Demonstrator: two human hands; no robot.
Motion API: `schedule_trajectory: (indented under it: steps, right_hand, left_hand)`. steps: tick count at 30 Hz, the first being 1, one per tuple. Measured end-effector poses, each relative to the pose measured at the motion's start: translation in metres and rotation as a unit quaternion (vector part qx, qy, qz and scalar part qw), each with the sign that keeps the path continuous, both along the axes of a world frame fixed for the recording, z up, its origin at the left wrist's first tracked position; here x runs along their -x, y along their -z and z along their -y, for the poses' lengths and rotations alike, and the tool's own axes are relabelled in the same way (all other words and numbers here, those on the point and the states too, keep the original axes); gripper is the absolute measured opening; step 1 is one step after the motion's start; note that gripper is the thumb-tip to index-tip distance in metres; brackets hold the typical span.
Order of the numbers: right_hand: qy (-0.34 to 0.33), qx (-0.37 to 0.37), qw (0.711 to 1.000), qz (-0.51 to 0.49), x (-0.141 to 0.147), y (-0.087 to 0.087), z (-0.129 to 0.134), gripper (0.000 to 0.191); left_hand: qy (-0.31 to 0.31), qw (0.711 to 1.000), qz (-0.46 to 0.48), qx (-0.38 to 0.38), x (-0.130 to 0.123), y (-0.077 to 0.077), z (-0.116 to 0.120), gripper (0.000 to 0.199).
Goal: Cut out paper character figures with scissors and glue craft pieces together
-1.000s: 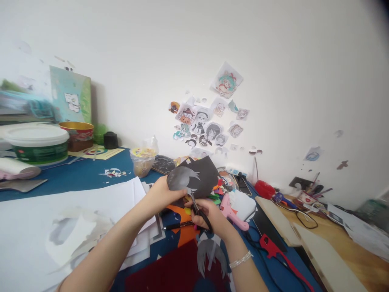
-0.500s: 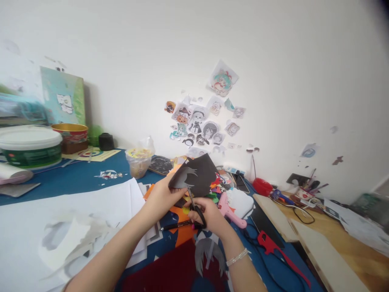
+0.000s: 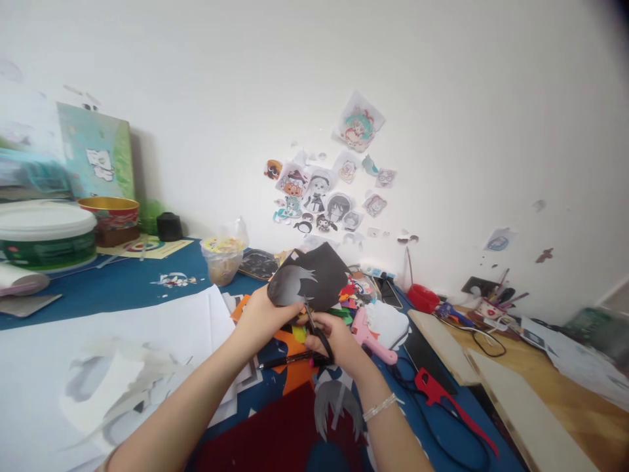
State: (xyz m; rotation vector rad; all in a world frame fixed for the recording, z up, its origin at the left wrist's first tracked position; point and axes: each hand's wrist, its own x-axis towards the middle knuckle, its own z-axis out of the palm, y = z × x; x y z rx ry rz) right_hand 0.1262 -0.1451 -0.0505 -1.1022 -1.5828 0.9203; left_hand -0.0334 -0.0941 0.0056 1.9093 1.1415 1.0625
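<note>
My left hand (image 3: 263, 316) is closed on the near left edge of a sheet of black paper (image 3: 328, 272), held up above the table. A grey hair-shaped cutout (image 3: 291, 286) lies against that sheet, its pointed tips toward the right. In my right hand (image 3: 335, 342) are black-handled scissors (image 3: 322, 341), blades pointing up at the sheet's lower edge. Whether the blades are apart cannot be made out. Below my hands, a second grey hair cutout (image 3: 337, 403) rests on dark red paper (image 3: 265, 432). A black pen (image 3: 287, 360) lies beside my right hand.
White sheets (image 3: 187, 321) with pale paper scraps spread at left. A lidded plastic cup (image 3: 223, 259) stands behind them. Coloured scraps lie beyond my hands. To the right are a pink glue gun (image 3: 371, 337), a red tool (image 3: 455, 406) with a dark cable, and pale boards (image 3: 515, 410).
The black sheet has tilted, so more of the grey cutout's face shows. My hands stay close together, with the scissors still at the sheet's lower edge. The view has shifted slightly.
</note>
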Motion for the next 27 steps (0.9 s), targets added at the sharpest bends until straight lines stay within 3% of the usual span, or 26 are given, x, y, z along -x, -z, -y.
schedule_trajectory:
  steps: [5, 11, 15, 27]
  right_hand:
    - [-0.017, 0.001, 1.000, 0.004, -0.0034, 0.0018, -0.0019, 0.053]
    - [-0.006, 0.033, 0.999, 0.021, -0.0045, 0.0018, -0.0002, 0.049]
    - [-0.003, 0.064, 0.997, 0.034, -0.0039, -0.0028, 0.0035, 0.052]
    - [-0.009, 0.033, 0.999, 0.040, -0.0037, 0.0024, 0.0005, 0.048]
  left_hand:
    - [0.018, 0.997, 0.054, 0.057, 0.0003, 0.0003, 0.0010, 0.032]
    - [0.018, 1.000, -0.010, -0.012, 0.0036, -0.0013, -0.0023, 0.028]
    - [0.047, 0.998, -0.033, -0.016, 0.0049, -0.0006, -0.0048, 0.027]
    - [0.045, 0.997, -0.062, -0.021, 0.0056, 0.0000, -0.0061, 0.026]
